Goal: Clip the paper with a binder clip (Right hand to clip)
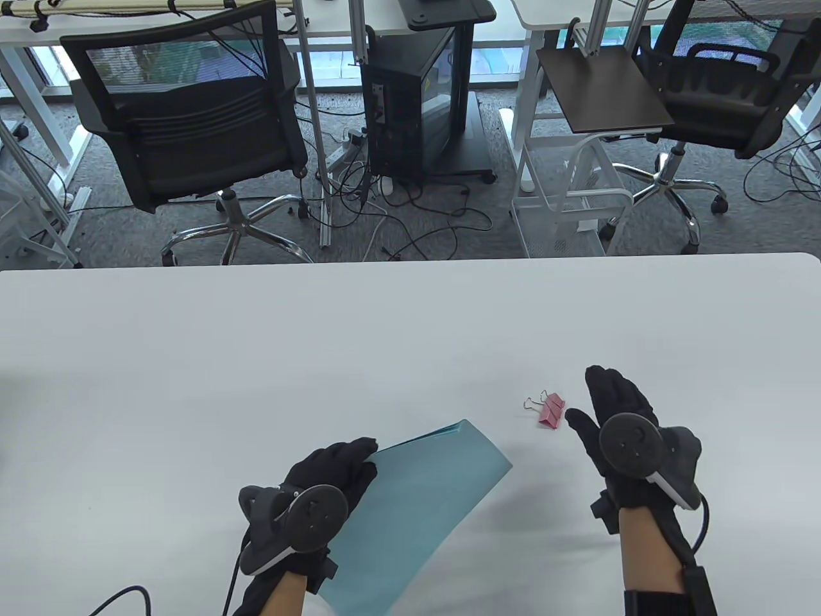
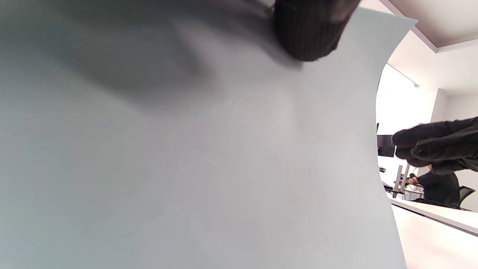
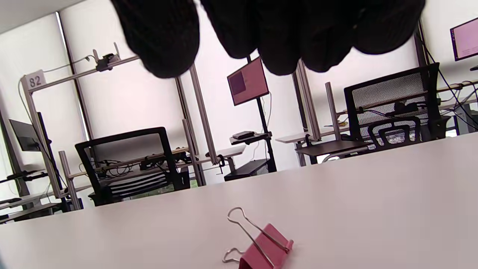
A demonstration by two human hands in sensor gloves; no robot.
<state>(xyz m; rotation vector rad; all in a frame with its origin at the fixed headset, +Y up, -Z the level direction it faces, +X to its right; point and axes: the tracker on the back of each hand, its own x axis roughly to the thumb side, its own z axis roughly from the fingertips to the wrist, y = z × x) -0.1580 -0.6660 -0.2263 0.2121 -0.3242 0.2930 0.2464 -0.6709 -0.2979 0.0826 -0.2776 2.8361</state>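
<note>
A light blue paper stack (image 1: 410,513) is held by my left hand (image 1: 333,475) at its left edge, lifted and tilted above the white table (image 1: 321,333). In the left wrist view the paper (image 2: 186,168) fills the frame with a fingertip (image 2: 310,33) on it. A pink binder clip (image 1: 550,410) with silver wire handles lies on the table just left of my right hand (image 1: 600,410). That hand is open and hovers beside the clip, not touching it. In the right wrist view the clip (image 3: 265,248) lies below the fingers (image 3: 283,37).
The table's far edge (image 1: 410,258) runs across the middle of the table view. Beyond it stand office chairs (image 1: 192,128), a computer tower (image 1: 410,96) and a white cart (image 1: 577,192). My right hand also shows in the left wrist view (image 2: 437,145).
</note>
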